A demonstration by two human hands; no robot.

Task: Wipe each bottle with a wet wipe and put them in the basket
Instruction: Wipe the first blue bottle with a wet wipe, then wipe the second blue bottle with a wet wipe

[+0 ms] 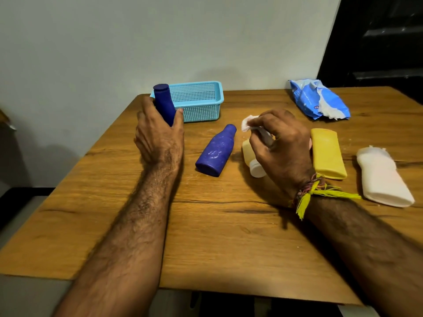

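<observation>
My left hand [158, 136] grips a dark blue bottle [163, 101] upright, just in front of the left end of the light blue mesh basket [201, 99]. My right hand [281, 143] pinches a crumpled white wet wipe [249, 122] above the table. A second dark blue bottle [216, 151] lies on its side between my hands. Partly hidden under my right hand is a pale yellow bottle with a white cap [251, 160]. To the right lie a yellow bottle [327, 154] and a white bottle [382, 177]. The basket looks empty.
An open blue pack of wet wipes [318, 99] lies at the back right of the wooden table [217, 236]. The table's far edge meets a pale wall; a dark opening stands at the upper right. A yellow thread band circles my right wrist.
</observation>
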